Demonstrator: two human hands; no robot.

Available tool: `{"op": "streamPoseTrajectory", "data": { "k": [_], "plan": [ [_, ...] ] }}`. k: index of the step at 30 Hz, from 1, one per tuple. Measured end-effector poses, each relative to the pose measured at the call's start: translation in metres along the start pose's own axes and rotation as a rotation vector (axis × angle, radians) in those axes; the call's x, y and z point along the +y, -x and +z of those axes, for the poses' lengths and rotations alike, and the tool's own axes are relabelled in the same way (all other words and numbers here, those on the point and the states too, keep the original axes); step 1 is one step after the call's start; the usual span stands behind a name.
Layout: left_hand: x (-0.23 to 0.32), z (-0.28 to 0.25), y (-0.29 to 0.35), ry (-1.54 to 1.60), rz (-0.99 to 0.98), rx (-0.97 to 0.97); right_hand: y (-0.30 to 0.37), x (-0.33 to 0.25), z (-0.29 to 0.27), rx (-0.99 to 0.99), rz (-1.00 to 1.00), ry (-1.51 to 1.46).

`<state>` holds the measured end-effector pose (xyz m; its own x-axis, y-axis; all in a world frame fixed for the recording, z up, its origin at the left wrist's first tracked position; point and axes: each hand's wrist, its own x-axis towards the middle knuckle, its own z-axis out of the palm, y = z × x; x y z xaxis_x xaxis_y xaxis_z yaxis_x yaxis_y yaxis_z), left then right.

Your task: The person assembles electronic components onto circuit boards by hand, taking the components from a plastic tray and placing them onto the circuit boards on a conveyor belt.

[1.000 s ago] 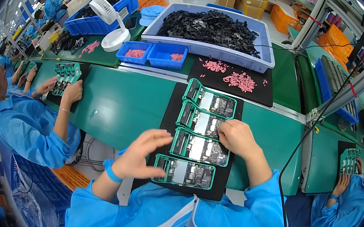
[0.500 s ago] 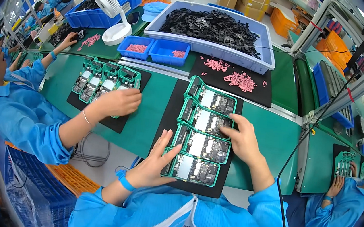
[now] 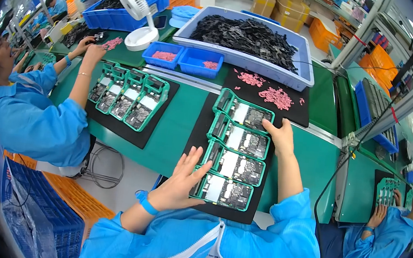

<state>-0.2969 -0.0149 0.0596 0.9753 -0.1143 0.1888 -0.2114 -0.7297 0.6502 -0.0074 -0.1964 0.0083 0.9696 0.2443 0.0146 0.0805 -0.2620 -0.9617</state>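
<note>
A green tray-like fixture [image 3: 210, 152] holds several phone circuit boards in a row, each with a silvery strip beside dark components. It lies on a black mat [image 3: 197, 130]. My left hand [image 3: 176, 181] is open, fingers spread, against the left side of the near sections. At the far section, the thumb of my right hand [image 3: 282, 137] touches the right end of the farthest circuit board [image 3: 255, 118]. That hand's thumb and forefinger are apart, and no held thing shows; its other fingers are partly hidden.
Small pink pieces [image 3: 276, 98] lie on a black mat beyond the fixture. Behind stand two small blue bins [image 3: 200, 69], a large tub [image 3: 186, 39] of black parts and a white fan [image 3: 143, 39]. Co-workers sit left and right; a black cable [image 3: 327, 178] hangs at right.
My right hand has moved away from me, from the second section to the farthest board. My left hand keeps its place on the fixture. The left co-worker's hand has withdrawn from their fixture toward the pink pieces.
</note>
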Motion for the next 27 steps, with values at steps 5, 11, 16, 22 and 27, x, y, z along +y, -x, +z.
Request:
{"op": "streamPoseTrajectory", "data": {
  "k": [5,11,16,22,27],
  "plan": [
    [0.008,-0.009,-0.002,-0.022,0.058,-0.028,0.019,-0.009,-0.029,-0.044,0.077,-0.388],
    [-0.035,-0.083,-0.015,0.008,-0.147,0.488,0.065,0.041,-0.127,0.216,0.007,-0.511],
    [-0.181,-0.169,-0.003,-0.567,-0.549,0.909,0.099,0.068,-0.208,0.568,-0.091,-0.551],
    [-0.42,-0.281,0.078,-0.412,-0.844,0.776,0.143,0.078,-0.217,1.104,-0.168,-0.394],
    [-0.45,-0.219,0.017,-0.332,-0.914,0.495,0.188,0.1,-0.269,1.533,-0.2,-0.242]
  ]
}}
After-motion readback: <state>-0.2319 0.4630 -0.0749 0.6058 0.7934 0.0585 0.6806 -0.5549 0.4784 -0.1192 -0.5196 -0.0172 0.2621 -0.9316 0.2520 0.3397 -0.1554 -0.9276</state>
